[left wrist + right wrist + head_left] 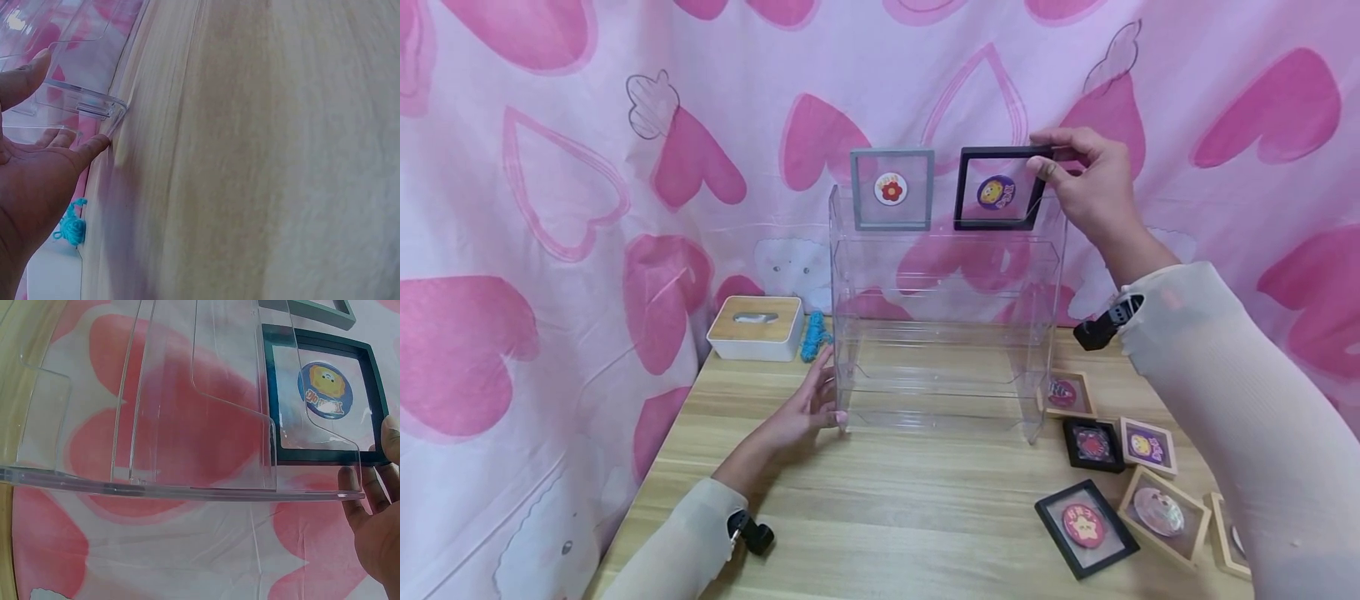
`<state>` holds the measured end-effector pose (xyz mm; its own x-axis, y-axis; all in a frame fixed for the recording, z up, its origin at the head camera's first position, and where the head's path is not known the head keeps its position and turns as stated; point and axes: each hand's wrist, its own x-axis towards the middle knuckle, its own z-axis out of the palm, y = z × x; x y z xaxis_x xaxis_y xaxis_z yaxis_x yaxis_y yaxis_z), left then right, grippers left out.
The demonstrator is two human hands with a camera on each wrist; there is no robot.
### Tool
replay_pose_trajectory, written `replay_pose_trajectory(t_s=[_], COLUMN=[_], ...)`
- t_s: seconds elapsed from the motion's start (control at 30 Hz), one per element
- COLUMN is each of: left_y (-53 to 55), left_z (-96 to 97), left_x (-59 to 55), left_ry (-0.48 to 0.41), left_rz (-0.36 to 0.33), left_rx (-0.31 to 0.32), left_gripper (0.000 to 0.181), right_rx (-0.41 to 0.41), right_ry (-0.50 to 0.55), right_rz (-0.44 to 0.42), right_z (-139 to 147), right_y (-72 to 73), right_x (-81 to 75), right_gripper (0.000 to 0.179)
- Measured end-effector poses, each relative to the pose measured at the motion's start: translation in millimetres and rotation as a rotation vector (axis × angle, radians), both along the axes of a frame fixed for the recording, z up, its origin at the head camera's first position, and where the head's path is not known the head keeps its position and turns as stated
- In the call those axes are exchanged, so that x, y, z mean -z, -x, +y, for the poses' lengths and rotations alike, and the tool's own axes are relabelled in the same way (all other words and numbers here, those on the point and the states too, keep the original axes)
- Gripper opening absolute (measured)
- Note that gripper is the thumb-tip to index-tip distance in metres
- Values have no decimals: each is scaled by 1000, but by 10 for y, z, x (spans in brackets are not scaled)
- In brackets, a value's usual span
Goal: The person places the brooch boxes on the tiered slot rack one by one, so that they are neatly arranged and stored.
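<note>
Up at the right end of the clear rack's top tier, here's the held black frame (1000, 188), near upright, a purple badge with a yellow face inside it! The right hand (1093, 171) has it pinched by its upper right corner, thumb in front, fingers at the back; whether its lower edge bears on the tier, I cannot tell. Down at the lower left side of the clear rack (946, 292), the left hand (808, 404) is spread wide, thumb well apart from the fingers, touching that side.

On the rack's top tier, left of the black one, stands a grey frame (892, 190) (a red flower on its badge, very cheerful).

Over to the rack's right, a cluster on the surface (925, 517): a tan frame (1067, 394) just beside its lower corner, then a small black frame (1093, 444) and a pale frame (1147, 447). Nearer the camera than the rack lie a pink-badged black frame (1086, 528) and a wooden frame (1163, 515).

Left of the rack, blue cord (815, 336) lies just beside it, with a white tissue box (758, 329) beyond. Behind the rack, a heart-patterned curtain (572, 167)!
</note>
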<state>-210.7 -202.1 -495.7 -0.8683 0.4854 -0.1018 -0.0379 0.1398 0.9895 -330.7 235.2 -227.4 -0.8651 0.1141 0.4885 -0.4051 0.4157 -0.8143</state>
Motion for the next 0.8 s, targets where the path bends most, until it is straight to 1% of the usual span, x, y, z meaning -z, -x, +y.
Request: replay_pose_trajectory(t_s=[0.13,0.2,0.37,0.47,0.57,0.67,0.8], left_y=[11,16,24,27,29,32,45], left_z=[1,-1,-10,-11,-7,-6,-11], left_x=[14,18,15,4,-5,-6,0], left_ry=[-14,-14,-16,-9,-3,3,3], left_rz=[0,2,1,-11,-13,11,36], left_rx=[-2,-1,-1,-14,-24,-18,-8], left_gripper=[118,117,119,121,122,122,123], right_rx=[-8,-11,-39,-45,-31,-14,-1], right_ry=[16,14,54,75,53,16,-19], right_rz=[-33,-16,8,4,11,2,-7], right_z=[16,25,78,131,196,281,416], right_y=[-24,-25,-51,-88,-128,-181,-260], right_x=[-14,-17,-26,-36,-33,-7,67], right_gripper=[43,46,50,51,50,50,49])
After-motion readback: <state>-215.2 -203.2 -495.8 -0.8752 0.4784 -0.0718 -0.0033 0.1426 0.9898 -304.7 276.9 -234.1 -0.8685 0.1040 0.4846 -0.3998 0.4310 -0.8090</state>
